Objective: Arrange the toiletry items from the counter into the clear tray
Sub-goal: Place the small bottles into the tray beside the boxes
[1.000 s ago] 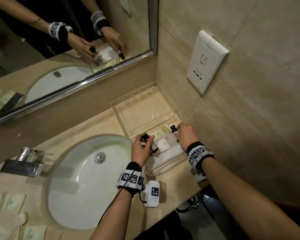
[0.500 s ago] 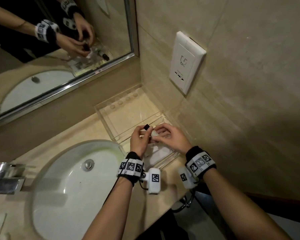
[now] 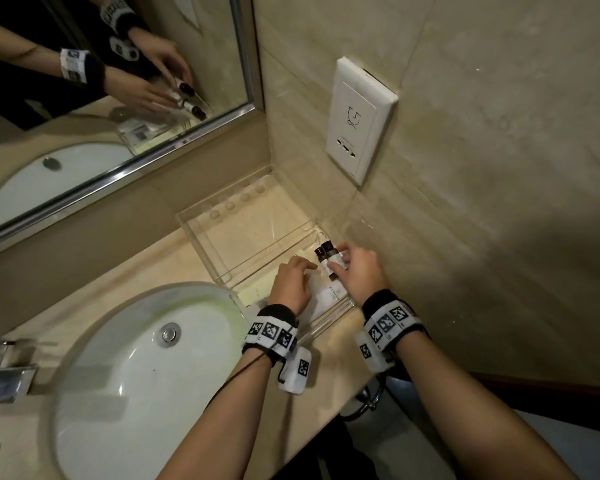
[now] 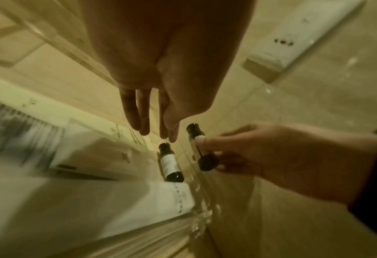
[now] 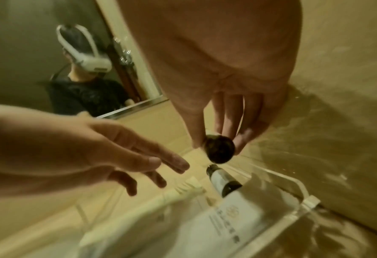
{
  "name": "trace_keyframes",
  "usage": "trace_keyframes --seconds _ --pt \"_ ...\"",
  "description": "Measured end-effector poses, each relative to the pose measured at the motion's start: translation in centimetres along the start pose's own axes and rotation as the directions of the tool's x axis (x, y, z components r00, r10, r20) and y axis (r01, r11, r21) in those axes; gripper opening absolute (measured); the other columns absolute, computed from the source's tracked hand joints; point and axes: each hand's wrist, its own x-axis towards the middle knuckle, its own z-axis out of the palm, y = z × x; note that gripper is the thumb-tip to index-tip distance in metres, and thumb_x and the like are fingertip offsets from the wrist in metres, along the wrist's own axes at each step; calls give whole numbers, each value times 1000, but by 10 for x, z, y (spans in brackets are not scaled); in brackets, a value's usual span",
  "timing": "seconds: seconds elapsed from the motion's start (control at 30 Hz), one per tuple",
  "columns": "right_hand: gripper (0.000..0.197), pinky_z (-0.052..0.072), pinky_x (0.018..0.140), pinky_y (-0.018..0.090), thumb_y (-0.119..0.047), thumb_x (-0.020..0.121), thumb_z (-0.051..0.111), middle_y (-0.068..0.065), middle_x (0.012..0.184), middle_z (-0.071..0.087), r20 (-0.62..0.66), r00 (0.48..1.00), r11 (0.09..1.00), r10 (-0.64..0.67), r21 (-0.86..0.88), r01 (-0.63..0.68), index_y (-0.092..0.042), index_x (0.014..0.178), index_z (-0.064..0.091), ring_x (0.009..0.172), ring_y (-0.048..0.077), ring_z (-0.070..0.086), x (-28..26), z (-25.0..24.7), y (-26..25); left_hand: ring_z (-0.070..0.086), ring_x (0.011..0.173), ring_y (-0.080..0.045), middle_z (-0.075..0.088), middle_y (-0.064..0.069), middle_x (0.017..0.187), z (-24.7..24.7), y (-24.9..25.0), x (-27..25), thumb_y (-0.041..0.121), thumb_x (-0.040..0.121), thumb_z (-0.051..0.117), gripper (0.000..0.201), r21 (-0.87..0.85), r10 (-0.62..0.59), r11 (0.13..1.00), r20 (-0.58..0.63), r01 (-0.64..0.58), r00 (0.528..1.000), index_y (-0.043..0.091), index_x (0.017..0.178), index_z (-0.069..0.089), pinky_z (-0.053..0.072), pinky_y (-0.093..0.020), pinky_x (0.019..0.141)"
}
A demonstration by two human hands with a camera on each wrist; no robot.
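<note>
Your beige worktop (image 3: 125,271) carries the sink (image 3: 146,368) and the clear tray (image 3: 201,220) in the wall corner. In the tray's near compartment lie white packets (image 3: 329,296) and 1 dark bottle (image 4: 170,162). Your right hand (image 3: 359,271) pinches a second bottle (image 3: 331,256) above it; your left hand (image 3: 291,284) hovers with fingers spread.
</note>
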Motion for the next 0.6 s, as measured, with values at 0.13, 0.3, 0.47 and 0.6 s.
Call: trace_keyframes --seconds 0.13,0.3,0.47,0.6 --pt "38 57 77 42 -28 90 67 12 102 70 -50 998 986 -35 -167 26 -13 118 47 94 31 68 -4 6 -10 30 140 -26 45 -2 146 11 -2 -1 2 82 57 53 248 113 958 132 -143 985 15 133 53 28 -39 116" --pt "38 57 75 40 -25 90 66 14 98 71 -55 997 971 -46 -236 31 -11 119 46 92 32 69 0 12 -11 2 149 -25 14 2 161 20 3 0 6 90 50 67 322 140 923 235 -212 962 18 150 24 10 -41 122" --pt "33 59 74 42 -23 88 69 12 92 72 -51 995 969 -83 -236 68 -12 111 47 88 32 70 4 14 -6 -3 149 -24 8 4 162 22 3 -1 0 87 48 75 363 113 911 239 -197 964 22 152 17 3 -46 122" --pt "32 58 72 39 -24 89 68 11 95 69 -33 995 970 -99 -226 89 -12 112 48 90 30 68 4 17 -8 -1 150 -23 13 2 161 21 -1 -5 -5 84 50 77 349 131 918 182 -188 975 21 151 21 2 -43 122"
